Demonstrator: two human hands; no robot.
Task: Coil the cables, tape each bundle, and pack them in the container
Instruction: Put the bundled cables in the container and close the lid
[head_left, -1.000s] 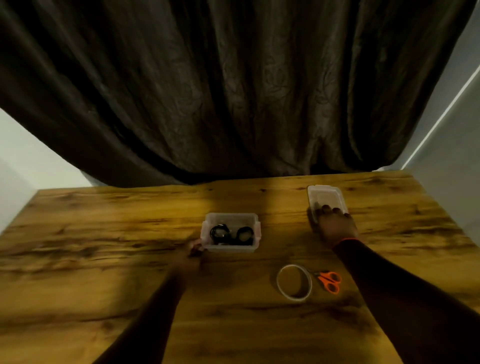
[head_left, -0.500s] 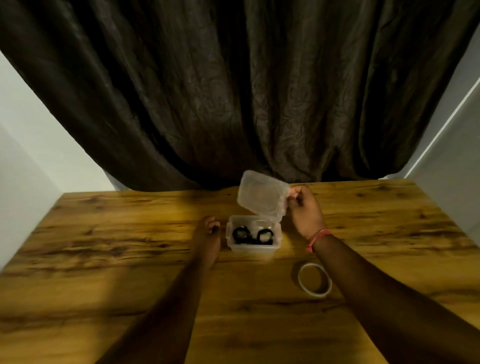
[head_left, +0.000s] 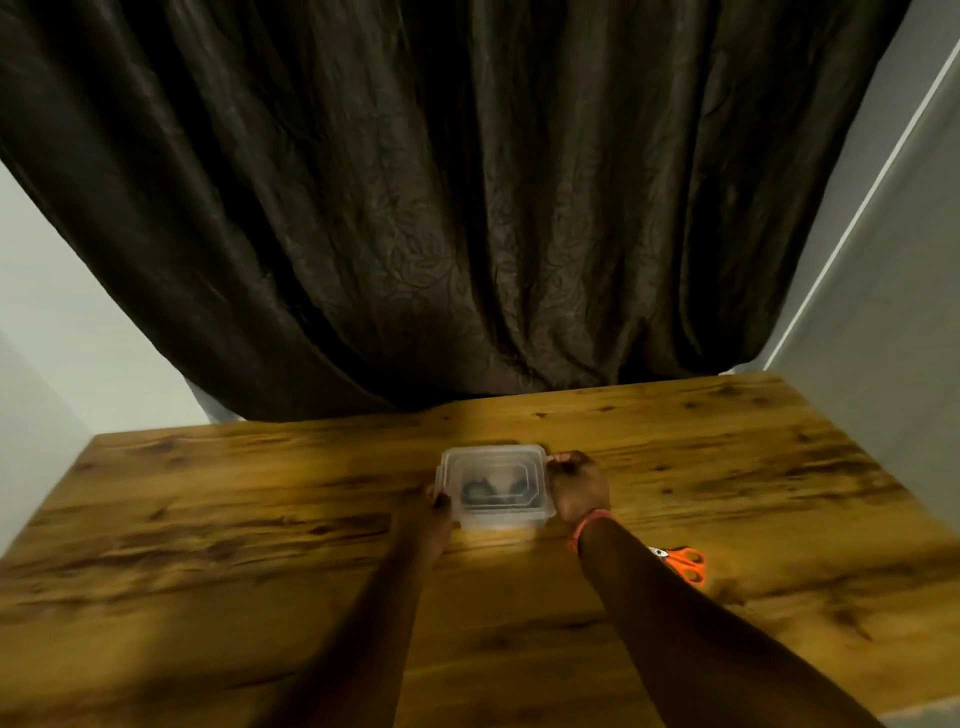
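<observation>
Pressing at both sides of the clear plastic container (head_left: 493, 491), the person seemed to be seating its lid (head_left: 492, 475), a late step in the packing. The container sat on the wooden table (head_left: 208, 519) about mid-table, with the dark coiled cables (head_left: 480, 489) showing faintly through the lid. The left hand (head_left: 428, 512) touched the container's near left corner at about eight o'clock from it; whether its fingers curled around the rim could not be told through the blur. The right hand (head_left: 576, 486) lay against the right side at three o'clock, its fingertips (head_left: 558, 461) pinching what looked like the lid's right-hand tab. Orange scissors (head_left: 685, 564) lay at about four o'clock from the container, partly behind the right forearm. The likely trouble was an uneven seat: if one edge went down before the other, the lid could pop up again, and a coil standing proud of the rim could keep it from closing; pushing sideways rather than down could also slide the light container across the smooth wood. Half a second earlier the lid had been held tilted above the open container in the right hand while the left rested beside it; now it lay flat on top, and the tape roll seen then had dropped out of sight.
</observation>
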